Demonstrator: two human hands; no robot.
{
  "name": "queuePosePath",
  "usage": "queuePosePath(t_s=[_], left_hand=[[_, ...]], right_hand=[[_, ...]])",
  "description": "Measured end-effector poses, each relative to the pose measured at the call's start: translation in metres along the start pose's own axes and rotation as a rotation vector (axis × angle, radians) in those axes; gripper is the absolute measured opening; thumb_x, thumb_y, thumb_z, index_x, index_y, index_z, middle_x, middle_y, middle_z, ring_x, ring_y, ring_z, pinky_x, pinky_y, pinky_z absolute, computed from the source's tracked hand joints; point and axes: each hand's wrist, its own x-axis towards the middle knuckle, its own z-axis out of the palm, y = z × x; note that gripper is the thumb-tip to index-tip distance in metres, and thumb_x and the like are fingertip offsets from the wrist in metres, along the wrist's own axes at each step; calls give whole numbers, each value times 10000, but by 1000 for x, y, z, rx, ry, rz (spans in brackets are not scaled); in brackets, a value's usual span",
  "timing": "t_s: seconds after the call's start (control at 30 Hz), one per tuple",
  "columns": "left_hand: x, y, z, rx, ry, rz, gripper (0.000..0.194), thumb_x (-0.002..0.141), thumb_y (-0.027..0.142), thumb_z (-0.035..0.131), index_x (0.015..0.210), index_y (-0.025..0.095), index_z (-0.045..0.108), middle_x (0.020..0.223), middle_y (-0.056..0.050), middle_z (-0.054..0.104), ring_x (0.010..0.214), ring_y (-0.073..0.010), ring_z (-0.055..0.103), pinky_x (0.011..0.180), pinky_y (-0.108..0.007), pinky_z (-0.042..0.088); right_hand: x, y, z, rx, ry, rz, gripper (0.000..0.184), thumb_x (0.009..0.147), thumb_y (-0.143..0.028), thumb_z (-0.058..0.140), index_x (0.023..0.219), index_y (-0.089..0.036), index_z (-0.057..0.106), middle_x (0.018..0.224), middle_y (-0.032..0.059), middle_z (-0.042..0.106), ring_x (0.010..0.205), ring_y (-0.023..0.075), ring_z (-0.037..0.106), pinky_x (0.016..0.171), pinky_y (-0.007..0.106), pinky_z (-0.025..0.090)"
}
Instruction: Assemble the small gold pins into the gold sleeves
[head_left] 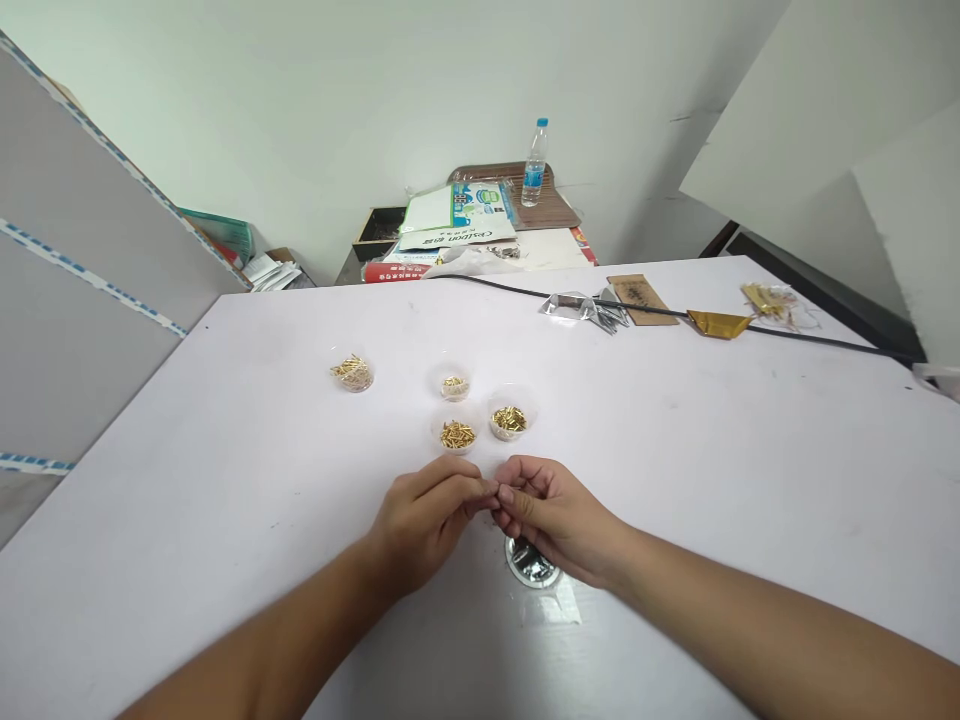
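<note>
My left hand (426,518) and my right hand (546,510) meet fingertip to fingertip low over the white table (225,480). Both are pinched closed on something too small to make out. Just beyond them stand small clear cups of gold-coloured metal pins: one (457,434) right ahead, one (511,419) to its right, one (454,384) behind. A further cup (352,372) sits apart to the left. Under my right wrist lies a round shiny container (531,566) on a clear plastic bag.
A black cable (787,334) runs across the far side of the table. Near it lie silvery foil packets (592,308), a brown card (641,298), gold foil (718,322) and more gold parts (769,300). Behind the table are papers, boxes and a water bottle (535,165).
</note>
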Motion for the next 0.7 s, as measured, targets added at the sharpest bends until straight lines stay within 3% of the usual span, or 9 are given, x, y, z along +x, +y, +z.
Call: queuePosePath(t_s=[0.23,0.33,0.5,0.7], left_hand=[[0,9,-2,43,-20,-96,250,825,3,598,1021,158,617,914,-42,639,742,-78,628,648,-148,558],[0,11,0,-102,9,-248,175,822,46,627,955,159,637,854,-29,633,650,-64,615,535,-129,542],[1,13,6,-497,33,-655,93,842,166,648,934,163,632,783,-20,606,624,-99,635,435,-155,544],[3,17,9,-715,80,-740,65,810,167,689,874,159,699,860,-31,577,605,-108,651,418,-172,554]], right_hand=[[1,-3,1,-86,65,-68,236,762,-291,770,784,-119,609,644,3,610,592,66,566,561,181,431],[1,-3,-1,-164,65,-108,227,778,-303,755,804,-127,614,657,7,627,592,70,578,553,186,441],[1,-2,-3,-205,96,-160,225,778,-295,755,812,-133,602,679,19,663,571,71,593,537,188,460],[-1,-2,-1,-227,131,-195,280,726,-318,791,776,-137,583,623,5,646,538,84,600,506,196,472]])
